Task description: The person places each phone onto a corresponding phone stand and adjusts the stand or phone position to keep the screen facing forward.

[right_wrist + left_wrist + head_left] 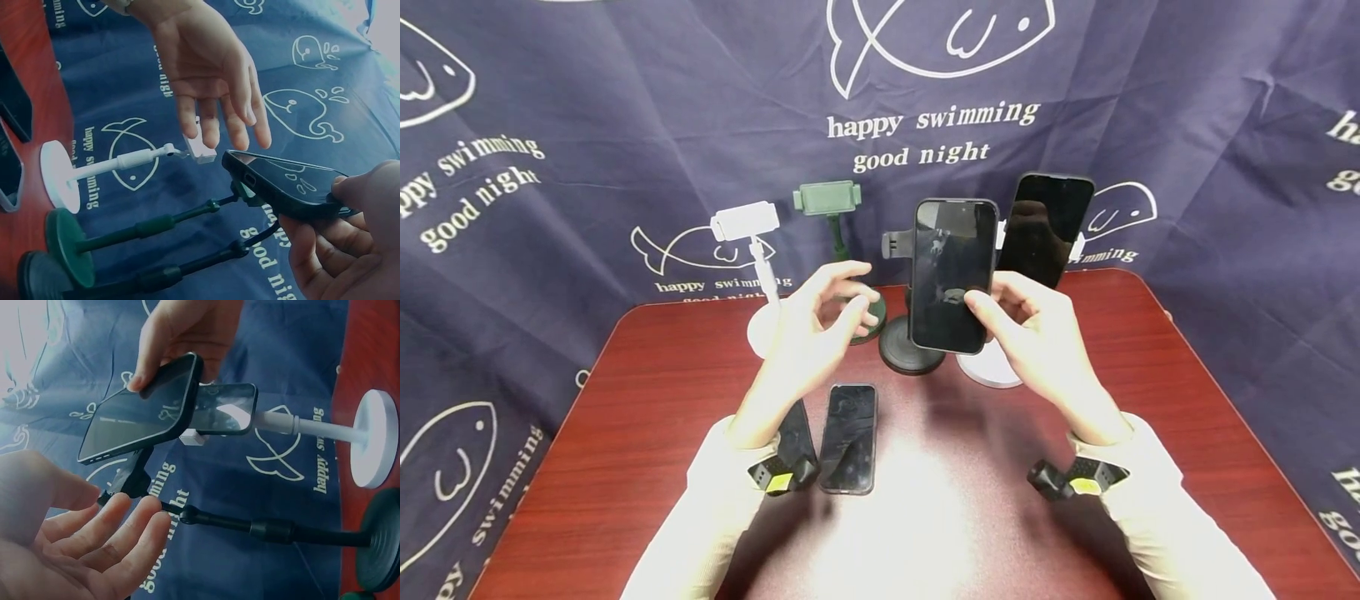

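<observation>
A dark smartphone (953, 267) stands upright in my right hand (1045, 342), its thumb on the screen's lower edge and its fingers behind. Behind the phone is the clamp (897, 244) of a black phone stand (912, 348), showing on the phone's left. Whether the phone touches the clamp I cannot tell. To the left, my left hand (820, 325) is raised with loosely bent fingers and holds nothing. In the left wrist view its fingertips (147, 506) appear close to the black clamp (131, 478).
A second phone (1048, 225) sits in a white stand (988, 367) on the right. Green (827, 198) and white (745, 221) stands, their clamps without phones, are on the left. Two phones lie on the red table, one (850, 437) beside another (796, 433) partly hidden by my left wrist.
</observation>
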### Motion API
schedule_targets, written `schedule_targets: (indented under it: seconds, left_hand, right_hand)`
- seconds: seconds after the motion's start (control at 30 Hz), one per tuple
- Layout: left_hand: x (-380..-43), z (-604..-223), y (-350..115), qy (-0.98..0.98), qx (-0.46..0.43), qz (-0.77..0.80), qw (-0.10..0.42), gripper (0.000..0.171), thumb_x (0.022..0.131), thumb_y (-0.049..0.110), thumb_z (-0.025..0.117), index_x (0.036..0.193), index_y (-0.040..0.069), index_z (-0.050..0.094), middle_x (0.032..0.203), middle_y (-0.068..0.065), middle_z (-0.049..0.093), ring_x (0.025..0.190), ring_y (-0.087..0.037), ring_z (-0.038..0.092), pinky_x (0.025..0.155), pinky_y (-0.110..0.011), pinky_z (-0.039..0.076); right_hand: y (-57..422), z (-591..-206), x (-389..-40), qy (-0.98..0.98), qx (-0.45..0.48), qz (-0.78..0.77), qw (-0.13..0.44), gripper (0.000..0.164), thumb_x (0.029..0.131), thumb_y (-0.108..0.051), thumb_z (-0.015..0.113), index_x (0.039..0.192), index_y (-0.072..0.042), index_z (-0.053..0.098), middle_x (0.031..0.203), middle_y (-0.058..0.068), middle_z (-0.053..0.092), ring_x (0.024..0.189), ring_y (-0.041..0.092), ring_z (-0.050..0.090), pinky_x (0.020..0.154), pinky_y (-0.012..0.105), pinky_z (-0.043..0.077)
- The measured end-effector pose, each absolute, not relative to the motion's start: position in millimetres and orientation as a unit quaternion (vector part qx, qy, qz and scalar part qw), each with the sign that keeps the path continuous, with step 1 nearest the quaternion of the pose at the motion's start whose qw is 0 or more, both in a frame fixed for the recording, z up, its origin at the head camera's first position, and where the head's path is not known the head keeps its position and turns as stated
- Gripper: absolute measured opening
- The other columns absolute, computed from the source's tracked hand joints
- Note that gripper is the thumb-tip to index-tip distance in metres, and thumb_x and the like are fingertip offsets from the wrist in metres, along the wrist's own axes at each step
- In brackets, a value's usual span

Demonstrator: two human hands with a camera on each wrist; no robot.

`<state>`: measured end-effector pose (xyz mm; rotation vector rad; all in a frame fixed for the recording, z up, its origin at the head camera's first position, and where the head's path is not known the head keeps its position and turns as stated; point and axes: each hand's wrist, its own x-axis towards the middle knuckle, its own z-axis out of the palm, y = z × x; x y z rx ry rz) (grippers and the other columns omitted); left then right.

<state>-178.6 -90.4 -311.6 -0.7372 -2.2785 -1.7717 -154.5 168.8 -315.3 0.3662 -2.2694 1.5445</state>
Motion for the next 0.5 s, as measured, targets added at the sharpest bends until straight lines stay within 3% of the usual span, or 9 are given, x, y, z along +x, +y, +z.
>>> schedule_targets:
  seconds: [0.2,0.5]
  left_hand:
    - [-183.0,-304.9,-87.0,-0.79,-0.221,-0.566,0.087,0.04,0.099,0.009,0.064,0.138,0.015,0.059,0.096,-0.007,0.073,0.08,-0.016,0.075,0.076,-0.031,0.063]
    - [-192.6,-298.1,-85.0,-0.796,-0.239,-0.55,0.082,0.047,0.1,0.017,0.066,0.145,0.022,0.053,0.103,-0.001,0.074,0.082,-0.013,0.074,0.076,-0.031,0.062]
  right_hand:
    - [162.8,-306.7,-161.4,-0.799,0.141,0.551,0.193,0.009,0.096,-0.014,0.073,0.102,-0.007,0.075,0.072,-0.01,0.067,0.058,0.01,0.061,0.058,0.019,0.051]
    - [156.0,-298.1,-172.7,-0.806,0.147,0.538,0.197,0.012,0.097,-0.019,0.073,0.099,-0.008,0.075,0.072,-0.008,0.065,0.057,0.009,0.059,0.057,0.019,0.05]
